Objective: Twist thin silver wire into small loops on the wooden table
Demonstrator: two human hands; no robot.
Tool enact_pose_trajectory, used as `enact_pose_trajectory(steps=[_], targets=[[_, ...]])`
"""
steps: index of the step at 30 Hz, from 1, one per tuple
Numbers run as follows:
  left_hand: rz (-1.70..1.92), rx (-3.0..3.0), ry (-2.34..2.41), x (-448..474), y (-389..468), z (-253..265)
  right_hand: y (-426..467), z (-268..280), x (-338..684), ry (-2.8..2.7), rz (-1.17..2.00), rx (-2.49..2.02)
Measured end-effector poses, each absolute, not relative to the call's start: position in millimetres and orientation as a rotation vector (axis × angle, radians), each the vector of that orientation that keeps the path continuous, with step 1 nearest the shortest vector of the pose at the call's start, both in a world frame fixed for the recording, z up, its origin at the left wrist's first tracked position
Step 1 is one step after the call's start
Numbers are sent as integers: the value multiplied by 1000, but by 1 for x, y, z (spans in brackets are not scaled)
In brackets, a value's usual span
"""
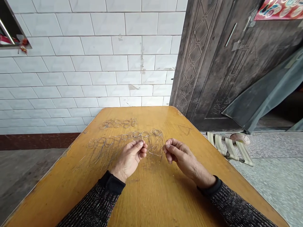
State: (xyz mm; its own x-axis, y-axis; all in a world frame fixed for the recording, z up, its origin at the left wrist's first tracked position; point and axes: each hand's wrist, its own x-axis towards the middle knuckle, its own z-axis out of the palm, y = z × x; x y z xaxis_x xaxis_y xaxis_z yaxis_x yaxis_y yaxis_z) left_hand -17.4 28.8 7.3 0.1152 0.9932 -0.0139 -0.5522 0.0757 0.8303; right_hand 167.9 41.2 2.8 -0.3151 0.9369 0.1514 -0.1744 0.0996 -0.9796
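Note:
My left hand (pixel 131 156) is above the middle of the table, thumb and fingers pinched on a thin wire (pixel 153 153). From there the wire bends across toward my right hand (pixel 181 154), whose thumb and forefinger are also pinched together at it. The wire is so fine that its exact ends are hard to make out. Just beyond my hands lies a row of looped wires (pixel 109 141), with coiled heads and loose tails pointing toward me. Farther back is a second row of small wire coils (pixel 118 123).
A single bent wire (pixel 185 129) lies at the right of the yellow wooden table (pixel 151 195). Behind the table rises a white tiled wall (pixel 106 66). On the right are a dark carved door (pixel 208 69), a grey curtain (pixel 265 91) and a strapped seat (pixel 229 147).

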Motion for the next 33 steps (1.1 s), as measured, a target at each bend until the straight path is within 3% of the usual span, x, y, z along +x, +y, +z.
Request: enact_pose_trajectory(steps=[11, 13, 18, 20, 26, 33], targets=[[1573, 689, 610, -24, 36, 10, 41, -8, 158, -1336, 1580, -881], [1567, 717, 638, -24, 36, 10, 40, -11, 158, -1563, 1348, -943], [1491, 923, 746, -16, 31, 9, 31, -2, 163, -2222, 85, -921], [1452, 990, 771, -12, 27, 10, 28, 3, 163, -2295, -206, -835], [1432, 952, 745, -8, 23, 10, 28, -6, 161, -2408, -428, -888], [1462, 663, 696, -6, 26, 8, 31, -17, 157, -2345, -398, -1109]])
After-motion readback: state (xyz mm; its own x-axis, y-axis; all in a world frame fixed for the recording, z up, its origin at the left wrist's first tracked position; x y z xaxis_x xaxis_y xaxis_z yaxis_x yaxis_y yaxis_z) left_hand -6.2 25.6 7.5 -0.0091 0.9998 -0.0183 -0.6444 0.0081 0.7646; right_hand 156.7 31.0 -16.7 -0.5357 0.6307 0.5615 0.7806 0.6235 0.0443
